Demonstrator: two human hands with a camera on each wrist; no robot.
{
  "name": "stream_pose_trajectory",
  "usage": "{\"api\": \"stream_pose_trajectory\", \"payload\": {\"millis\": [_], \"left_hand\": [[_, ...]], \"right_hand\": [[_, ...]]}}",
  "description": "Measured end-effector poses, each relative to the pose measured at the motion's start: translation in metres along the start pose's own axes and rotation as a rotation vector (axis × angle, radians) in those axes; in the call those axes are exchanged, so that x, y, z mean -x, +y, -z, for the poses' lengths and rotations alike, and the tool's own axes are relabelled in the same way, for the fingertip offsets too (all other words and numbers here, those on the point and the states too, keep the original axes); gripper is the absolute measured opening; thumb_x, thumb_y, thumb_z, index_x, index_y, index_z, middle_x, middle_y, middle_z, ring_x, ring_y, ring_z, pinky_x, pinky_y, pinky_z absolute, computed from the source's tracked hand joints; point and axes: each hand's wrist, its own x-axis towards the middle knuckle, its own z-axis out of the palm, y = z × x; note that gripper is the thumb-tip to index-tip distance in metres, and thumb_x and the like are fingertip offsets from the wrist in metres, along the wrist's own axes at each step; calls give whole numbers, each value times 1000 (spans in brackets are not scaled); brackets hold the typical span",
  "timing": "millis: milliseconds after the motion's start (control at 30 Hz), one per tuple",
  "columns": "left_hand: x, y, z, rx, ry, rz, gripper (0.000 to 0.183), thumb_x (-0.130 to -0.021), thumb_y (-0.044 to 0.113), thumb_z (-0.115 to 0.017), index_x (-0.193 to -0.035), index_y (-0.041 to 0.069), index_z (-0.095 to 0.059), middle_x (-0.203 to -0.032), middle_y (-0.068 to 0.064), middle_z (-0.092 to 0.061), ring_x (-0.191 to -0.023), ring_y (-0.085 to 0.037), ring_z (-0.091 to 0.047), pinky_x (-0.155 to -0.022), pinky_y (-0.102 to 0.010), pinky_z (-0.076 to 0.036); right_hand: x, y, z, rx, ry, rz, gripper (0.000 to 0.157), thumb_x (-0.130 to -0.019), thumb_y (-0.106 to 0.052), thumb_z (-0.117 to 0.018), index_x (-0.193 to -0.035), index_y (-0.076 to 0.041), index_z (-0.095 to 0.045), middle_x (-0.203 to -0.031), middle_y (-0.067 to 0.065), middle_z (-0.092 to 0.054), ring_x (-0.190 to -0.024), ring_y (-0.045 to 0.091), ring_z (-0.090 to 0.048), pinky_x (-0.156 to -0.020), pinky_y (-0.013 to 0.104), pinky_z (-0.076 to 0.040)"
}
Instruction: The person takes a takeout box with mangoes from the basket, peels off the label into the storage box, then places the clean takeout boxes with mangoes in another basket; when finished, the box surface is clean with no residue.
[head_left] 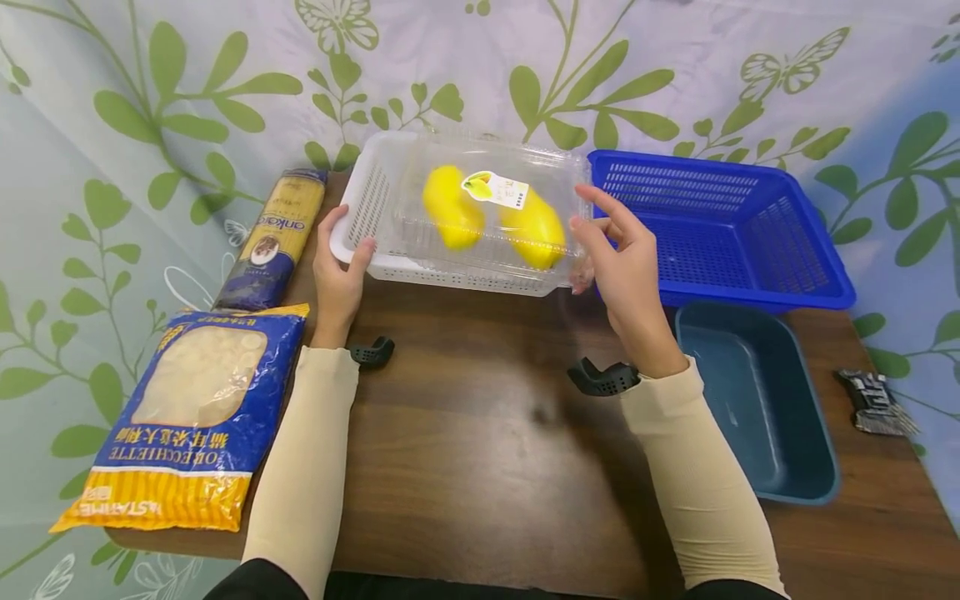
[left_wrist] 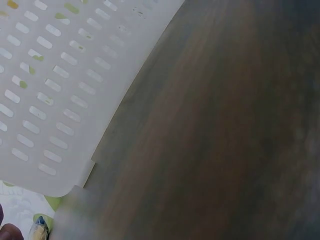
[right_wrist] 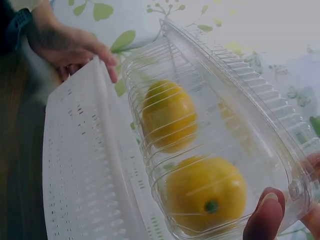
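My left hand (head_left: 337, 279) grips the left end of a white perforated plastic basket (head_left: 367, 187), thumb toward the near side. In the left wrist view the basket's slotted underside (left_wrist: 65, 90) fills the upper left. My right hand (head_left: 622, 267) pinches the right end of a clear plastic clamshell box (head_left: 420, 217) between thumb and fingers. Two yellow fruits (head_left: 453, 208) lie inside it, under a white label (head_left: 495, 189) with a fruit picture. The box overlaps the basket's opening in the head view; the right wrist view shows it tilted beside the basket's wall (right_wrist: 80, 150).
A blue basket (head_left: 720, 242) stands at the back right, with a dark teal tub (head_left: 765, 400) in front of it. A small black packet (head_left: 873, 404) lies at the far right. On the left are an orecchiette bag (head_left: 195, 400) and a blue-and-yellow pasta packet (head_left: 273, 242).
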Motion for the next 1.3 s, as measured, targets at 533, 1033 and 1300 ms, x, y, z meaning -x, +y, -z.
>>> {"api": "stream_pose_trajectory", "payload": {"millis": [533,1033,1300], "left_hand": [[1,3,-1,5,-25,8,61,-96,16,-66,-148,-3,-42,-136,-27,-54,-111,-33,-61,-92,-24,-51],[1,-4,2,40,-24,-4,60,-95,16,-66,-148,-2,-43,-133,-32,-54,-109,-28,-61,-90,-24,-49],[1,-6,2,57,-28,12,61,-95,18,-66,-148,-1,-43,-133,-32,-54,-111,-30,-60,-93,-25,-49]], "right_hand": [[62,-12,24,0,2,-15,38,-101,-15,-65,-139,-15,-65,-92,14,-51,-47,21,-53,-46,26,-51],[113,1,37,72,23,-31,39,-101,-6,-61,-140,-10,-63,-97,11,-51,-59,17,-48,-44,20,-46],[129,14,50,66,-37,-41,39,-101,-2,-60,-141,-5,-61,-100,11,-49,-49,18,-46,-41,25,-47]]}}
